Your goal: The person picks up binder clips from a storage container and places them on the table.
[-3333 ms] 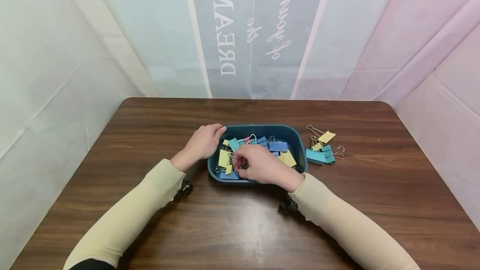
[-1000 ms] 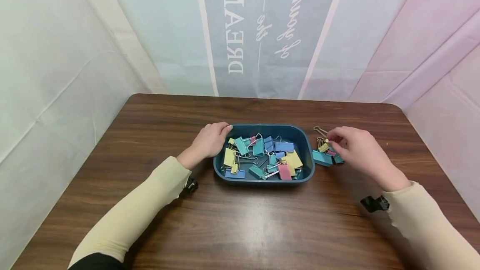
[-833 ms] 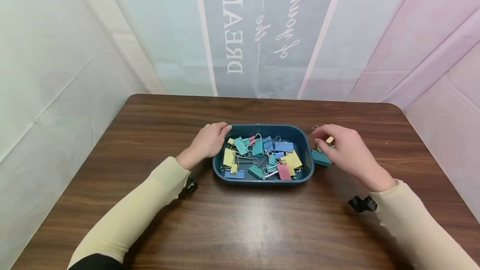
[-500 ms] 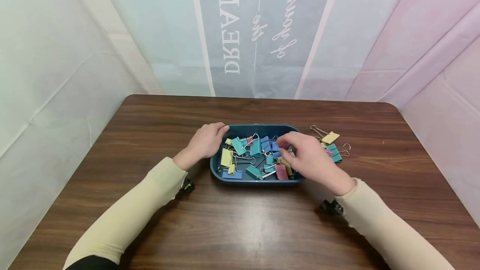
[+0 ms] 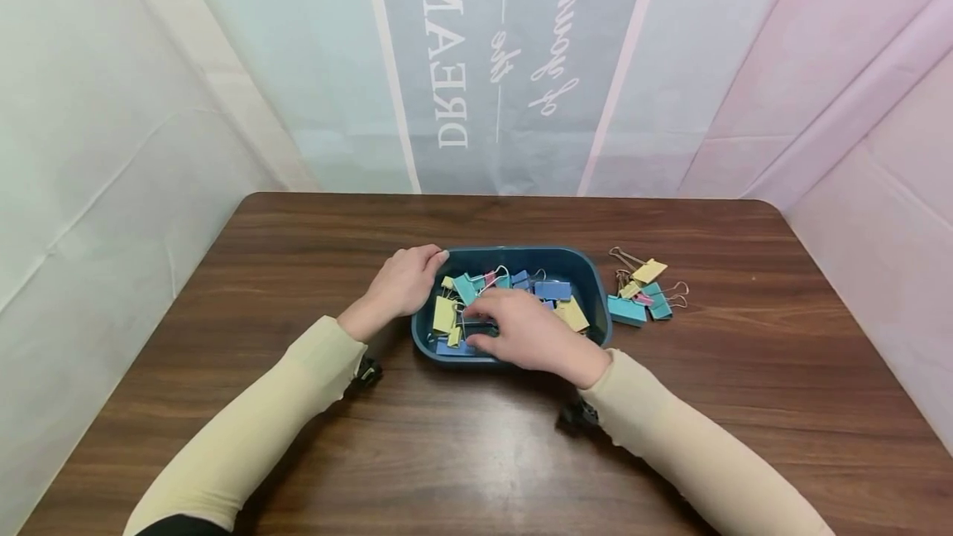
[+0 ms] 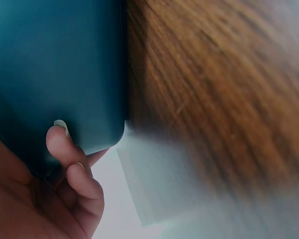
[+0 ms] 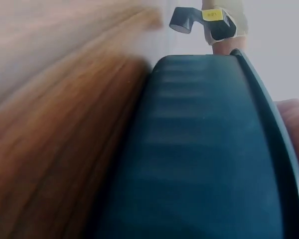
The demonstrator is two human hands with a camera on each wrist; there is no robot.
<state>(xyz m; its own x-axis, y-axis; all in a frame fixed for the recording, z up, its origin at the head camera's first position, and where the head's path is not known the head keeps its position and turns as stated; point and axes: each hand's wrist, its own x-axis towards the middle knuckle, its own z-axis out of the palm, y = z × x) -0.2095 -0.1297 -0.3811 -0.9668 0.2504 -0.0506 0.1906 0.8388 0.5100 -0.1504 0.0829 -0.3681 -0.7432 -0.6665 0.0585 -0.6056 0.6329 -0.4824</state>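
Note:
A dark blue plastic bin stands on the table, with several binder clips inside in yellow, teal, blue and pink. At its left end, my left hand grips the rim; the left wrist view shows curled fingers against the bin's outer wall. My right hand reaches over the front rim into the bin, thumb and fingers apart above the clips. Near its fingertips lie a yellow binder clip and a blue binder clip. The right hand covers the middle of the bin.
Just right of the bin lies a small pile with a yellow binder clip, teal binder clips and a small pink binder clip. The brown wooden table has a printed cloth hanging behind it.
A pink binder clip, earlier pinched by my right hand in the bin, now lies in the right-hand pile. My right hand has come back left into the bin. The left hand stays put.

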